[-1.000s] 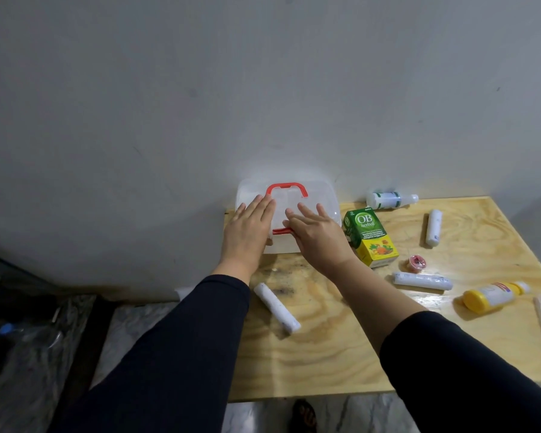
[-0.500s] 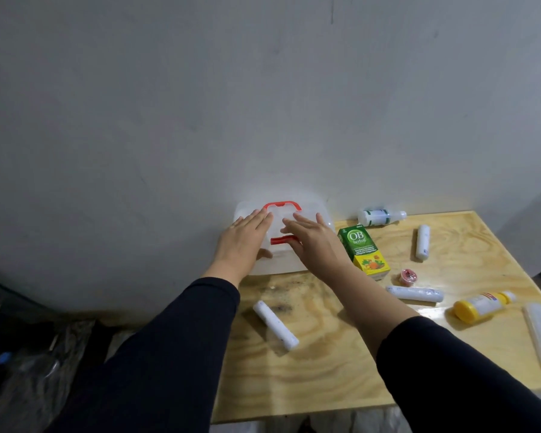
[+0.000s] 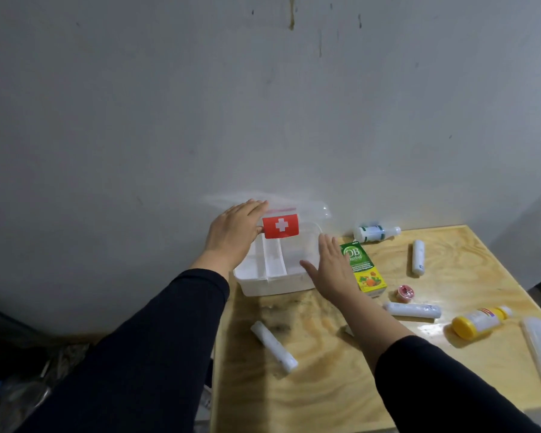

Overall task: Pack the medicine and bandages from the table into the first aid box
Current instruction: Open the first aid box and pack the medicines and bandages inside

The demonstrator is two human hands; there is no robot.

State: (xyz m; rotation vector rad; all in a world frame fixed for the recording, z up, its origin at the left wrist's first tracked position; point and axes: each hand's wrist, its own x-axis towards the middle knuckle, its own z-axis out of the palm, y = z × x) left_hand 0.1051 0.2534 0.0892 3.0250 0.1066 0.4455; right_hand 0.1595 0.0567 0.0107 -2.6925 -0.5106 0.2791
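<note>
Left hand (image 3: 236,237), fingers extended, on the raised, blurred lid (image 3: 264,203) of the first aid box (image 3: 274,264), which sits open at the wooden table's (image 3: 325,385) far-left corner (grip hard to judge). In front of the box, one bandage roll (image 3: 274,345). Just right of the box, right hand (image 3: 331,270) spread flat, holding nothing. Further right: green medicine carton (image 3: 361,265), white bottle (image 3: 376,233), two more rolls (image 3: 418,257) (image 3: 412,310), yellow bottle (image 3: 480,320).
</note>
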